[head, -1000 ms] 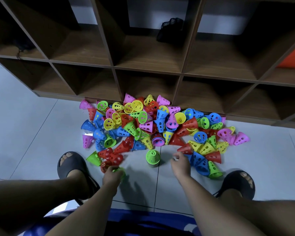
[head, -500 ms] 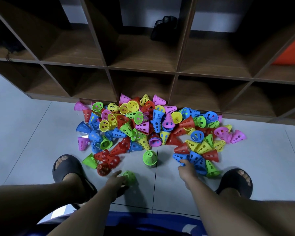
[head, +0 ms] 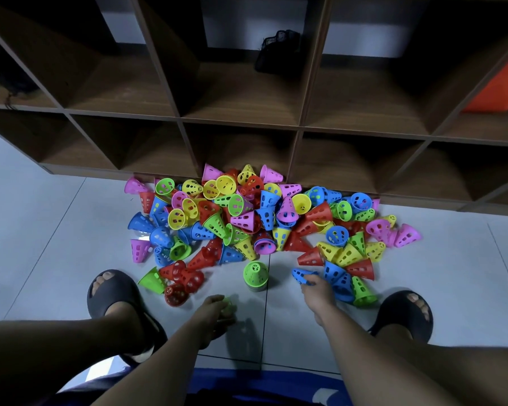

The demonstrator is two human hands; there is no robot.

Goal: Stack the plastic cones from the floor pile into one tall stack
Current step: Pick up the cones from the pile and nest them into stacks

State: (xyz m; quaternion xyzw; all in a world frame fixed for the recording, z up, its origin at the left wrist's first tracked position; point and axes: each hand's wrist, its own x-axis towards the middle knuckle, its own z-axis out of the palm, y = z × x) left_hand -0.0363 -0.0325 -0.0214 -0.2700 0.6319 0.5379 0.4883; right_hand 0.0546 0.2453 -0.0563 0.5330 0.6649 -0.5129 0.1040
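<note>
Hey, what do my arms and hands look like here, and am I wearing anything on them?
The left forearm and right forearm are bare to the frame's edge, with no sleeves showing. The left hand and right hand are ungloved. No watch, bracelet or ring is visible, though the picture is dim and the left hand slightly blurred.

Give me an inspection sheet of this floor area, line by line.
surface: grey tiled floor, cones lying on it.
job's things: mixed-colour cone pile against the cubby shelf; short green-topped stack upright before it.
clutter: black slippers on both feet.
grippers: left hand holds a blurred green cone; right hand pinches a blue cone.
cables: possible cord in the left cubby, too dark to tell.
surroundings: cubby shelf holds a black object and an orange item.
</note>
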